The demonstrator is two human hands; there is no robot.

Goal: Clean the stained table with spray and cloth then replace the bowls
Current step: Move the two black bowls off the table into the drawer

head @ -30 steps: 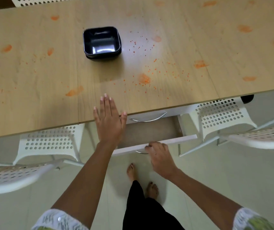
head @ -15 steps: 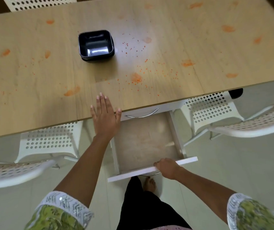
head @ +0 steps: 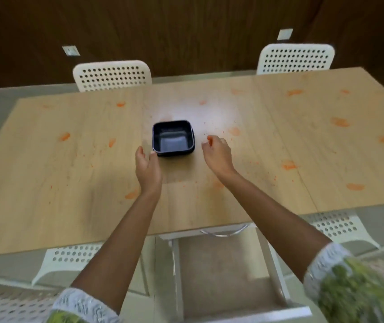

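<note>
— What's the surface (head: 74, 173) like from where you stand?

— Pale wood, in panels with seams running front to back, and smeared all over with orange stains (head: 340, 121); fine orange specks are scattered around the middle. One dark square bowl (head: 173, 138) sits near the centre. It could be more than one stacked; I can't tell.

— And the hands?

— Both reach out over the surface, one on each side of the bowl. The left hand (head: 147, 170) has its fingers loose and spread, with the thumb touching or just beside the bowl's near-left corner. Its grip is open, holding nothing. The right hand (head: 217, 155) is just to the right of the bowl, apart from it, its fingers loosely curled downward around nothing.

— Anything below the edge?

— A white drawer (head: 223, 271) is pulled out under the near edge, with a curved metal handle (head: 224, 231) above it, under the top.

— And the room?

— White perforated chairs (head: 113, 75) at the far side, more at the near side. Behind them is a dark wood-panelled wall (head: 186, 31) with two small pale plates (head: 71, 50) on it. The floor is pale.
</note>
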